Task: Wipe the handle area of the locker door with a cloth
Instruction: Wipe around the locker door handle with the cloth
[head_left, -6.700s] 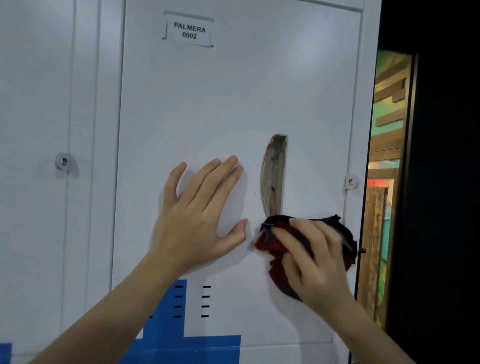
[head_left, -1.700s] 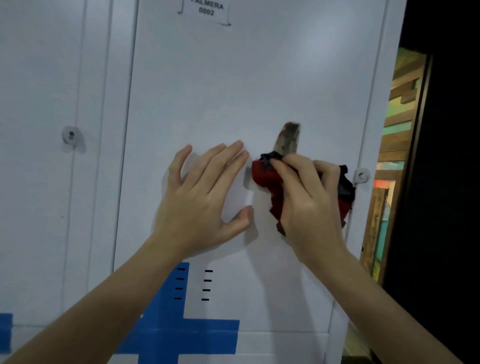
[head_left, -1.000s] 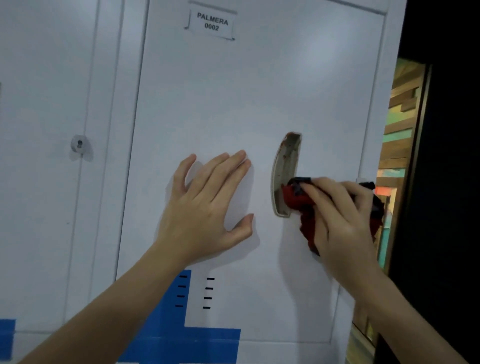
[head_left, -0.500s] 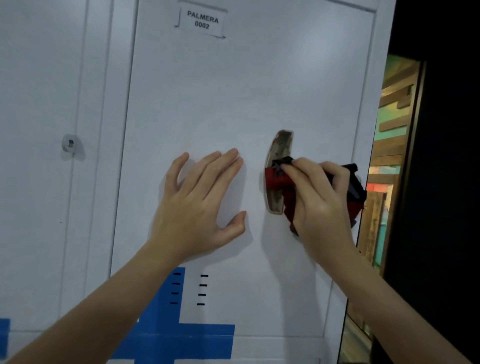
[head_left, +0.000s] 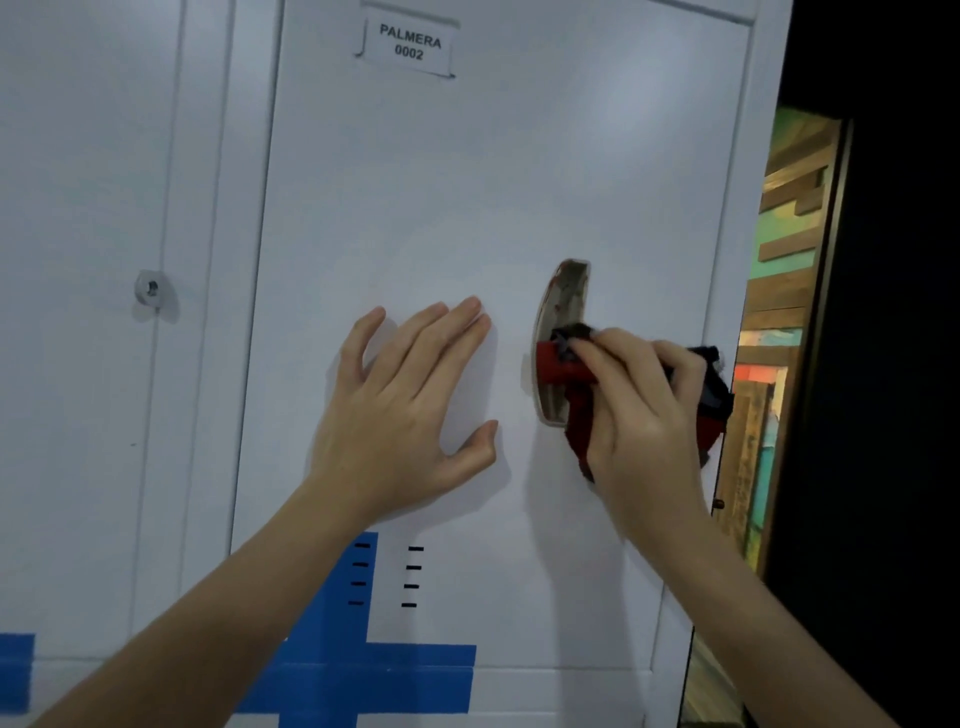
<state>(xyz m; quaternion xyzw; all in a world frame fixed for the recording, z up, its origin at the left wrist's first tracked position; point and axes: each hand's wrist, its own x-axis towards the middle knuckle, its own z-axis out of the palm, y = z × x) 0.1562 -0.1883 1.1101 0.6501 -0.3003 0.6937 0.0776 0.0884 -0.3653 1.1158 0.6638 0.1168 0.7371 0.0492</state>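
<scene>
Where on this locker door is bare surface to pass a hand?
Bare door lies between the label and the handle recess, and below the right hand, right of the vent slots. A narrow strip separates the left hand from the recess. Crowded: the recess's lower half, under the right hand and cloth.

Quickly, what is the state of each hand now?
Left hand: open, flat against the locker door, holding nothing.
Right hand: closed on the cloth, pressing it into the handle recess.

Red-black cloth (head_left: 563, 366) bunched, pressed into recessed handle (head_left: 563, 301) – white locker door (head_left: 519, 182), shut.
</scene>
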